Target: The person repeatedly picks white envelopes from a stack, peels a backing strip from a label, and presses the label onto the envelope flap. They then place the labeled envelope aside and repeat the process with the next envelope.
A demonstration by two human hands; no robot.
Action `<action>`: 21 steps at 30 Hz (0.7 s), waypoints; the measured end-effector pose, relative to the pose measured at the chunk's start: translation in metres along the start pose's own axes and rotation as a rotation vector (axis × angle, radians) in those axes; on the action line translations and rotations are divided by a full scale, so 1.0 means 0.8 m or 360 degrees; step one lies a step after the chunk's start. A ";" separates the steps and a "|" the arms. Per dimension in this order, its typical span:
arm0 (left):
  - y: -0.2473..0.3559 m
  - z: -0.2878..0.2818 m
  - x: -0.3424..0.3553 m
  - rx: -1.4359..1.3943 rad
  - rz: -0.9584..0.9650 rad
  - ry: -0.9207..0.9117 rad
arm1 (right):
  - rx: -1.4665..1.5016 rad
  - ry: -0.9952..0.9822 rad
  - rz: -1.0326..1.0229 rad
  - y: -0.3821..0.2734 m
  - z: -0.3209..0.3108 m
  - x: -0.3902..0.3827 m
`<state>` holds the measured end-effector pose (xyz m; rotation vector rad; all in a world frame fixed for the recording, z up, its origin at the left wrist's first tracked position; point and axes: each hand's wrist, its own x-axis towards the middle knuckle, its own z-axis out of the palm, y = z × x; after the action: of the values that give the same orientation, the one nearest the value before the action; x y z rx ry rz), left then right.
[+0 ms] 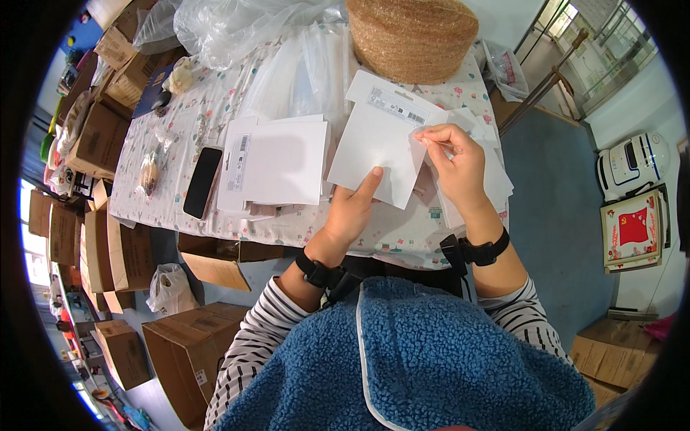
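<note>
A white card [374, 147] with a hang slot and a printed label along its top end is tilted above the table. My left hand [351, 215] grips its lower edge, the thumb on top and the fingers hidden underneath. At the card's right edge, my right hand [458, 159] pinches with thumb and forefinger; a small clear bit shows at the fingertips, too small to name. Left of my hands lies a stack of white cards [284, 161], some with labels. More white cards [492, 169] lie under and beyond my right hand.
A black phone [203, 183] lies left of the stack on the patterned tablecloth [287, 224]. Clear plastic bags [298, 79] and a woven straw basket [413, 39] take up the far side. Cardboard boxes [190, 352] stand on the floor at left.
</note>
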<state>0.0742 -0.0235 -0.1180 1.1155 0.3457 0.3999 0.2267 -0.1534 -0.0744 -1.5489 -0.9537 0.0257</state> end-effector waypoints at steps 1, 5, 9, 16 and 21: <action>0.000 0.001 0.000 0.0026 0.0030 0.0018 | -0.0024 -0.0005 0.0005 -0.001 0.000 0.000; 0.000 0.004 -0.002 0.0045 0.0046 0.0069 | -0.0127 -0.0010 0.0001 -0.004 0.001 0.000; 0.000 0.003 -0.002 0.0033 0.0030 0.0070 | -0.0211 -0.0007 -0.0022 -0.008 0.003 0.000; -0.003 0.003 -0.002 0.0035 0.0049 0.0080 | -0.0253 0.0030 -0.0032 -0.007 0.004 0.000; -0.002 0.002 -0.002 0.0054 0.0048 0.0061 | -0.0177 0.0037 0.0017 -0.004 0.003 0.001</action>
<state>0.0742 -0.0263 -0.1189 1.1482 0.3707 0.4441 0.2242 -0.1514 -0.0716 -1.6531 -0.9421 -0.0383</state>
